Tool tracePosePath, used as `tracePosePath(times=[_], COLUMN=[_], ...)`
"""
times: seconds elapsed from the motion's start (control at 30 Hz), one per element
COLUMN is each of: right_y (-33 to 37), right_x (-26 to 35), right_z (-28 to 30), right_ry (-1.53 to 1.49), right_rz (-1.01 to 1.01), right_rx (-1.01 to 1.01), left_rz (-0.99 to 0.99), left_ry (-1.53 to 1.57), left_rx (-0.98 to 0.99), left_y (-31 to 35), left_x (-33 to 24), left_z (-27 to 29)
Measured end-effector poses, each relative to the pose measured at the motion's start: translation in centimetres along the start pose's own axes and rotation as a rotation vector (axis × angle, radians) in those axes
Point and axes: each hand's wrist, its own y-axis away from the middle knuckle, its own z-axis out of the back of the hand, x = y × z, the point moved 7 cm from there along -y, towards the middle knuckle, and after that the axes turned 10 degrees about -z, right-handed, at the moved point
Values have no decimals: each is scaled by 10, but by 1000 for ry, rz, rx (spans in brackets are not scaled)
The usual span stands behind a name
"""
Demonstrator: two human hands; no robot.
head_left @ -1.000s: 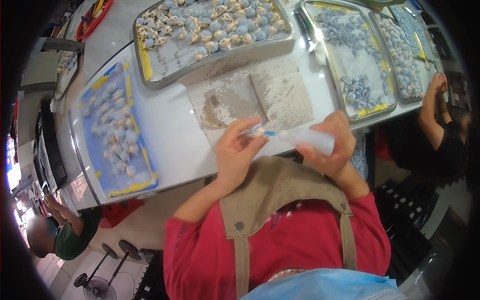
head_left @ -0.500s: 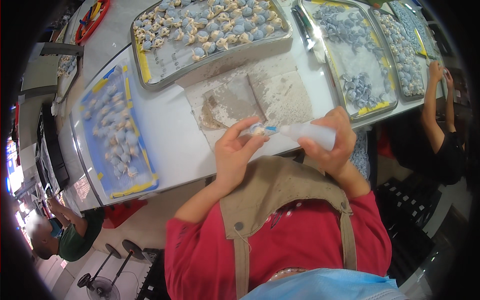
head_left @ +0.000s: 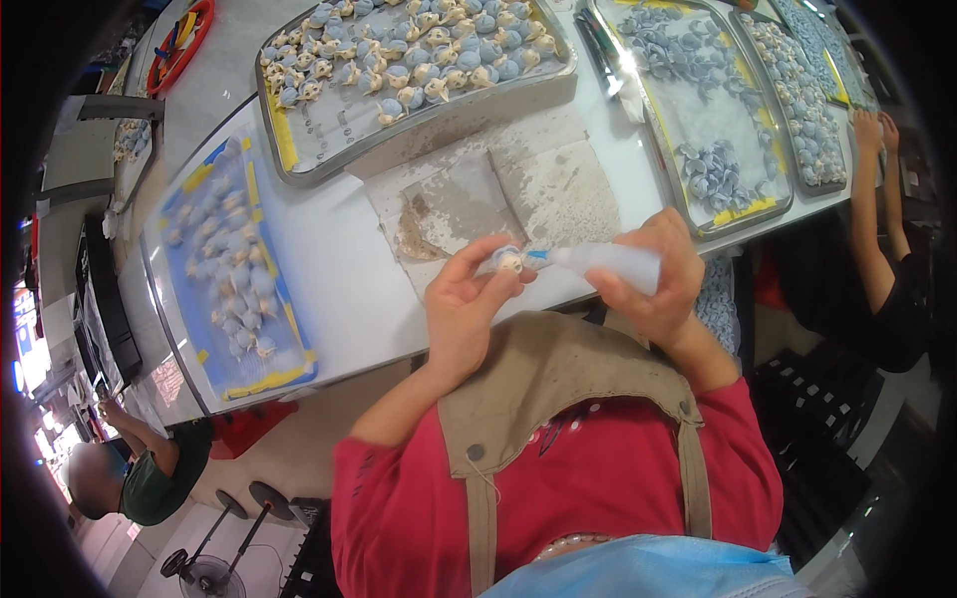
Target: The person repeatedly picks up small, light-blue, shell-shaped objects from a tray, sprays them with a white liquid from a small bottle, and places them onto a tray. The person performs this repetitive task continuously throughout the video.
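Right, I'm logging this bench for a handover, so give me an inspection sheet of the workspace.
Surface: white table, with a stained cardboard sheet on it.
Job's things: small blue-and-cream piece; translucent bottle with blue tip; metal tray and blue tray of similar pieces; second metal tray of loose bluish parts.
Clutter: red round container, coloured items inside, far left.
Hands: left hand pinches the piece; right hand grips the bottle, tip toward the piece, contact unclear.
Cables: thin cord beside the fan.
Surroundings: person in dark green, left; person in black, right.

From the wearer's head, one fisheye view is looking steeply down, near, taking in the surface [head_left: 339, 274] toward twelve o'clock.
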Motion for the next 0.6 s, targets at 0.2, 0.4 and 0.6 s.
tracePosePath(times=[0.2,0.4,0.6], right_y=[4,-12,-23], right_x=[-29,-74,-65], right_z=[-3,-40,-28], right_ry=[-156,-134,189], right_rz=[-208,-466,-202], right_rx=[-90,-91,-40], left_rz=[78,113,84], left_ry=[68,240,223], left_rx=[-53,80,200], left_y=[1,0,-6], left_x=[5,3,-8], left_z=[8,-1,-13])
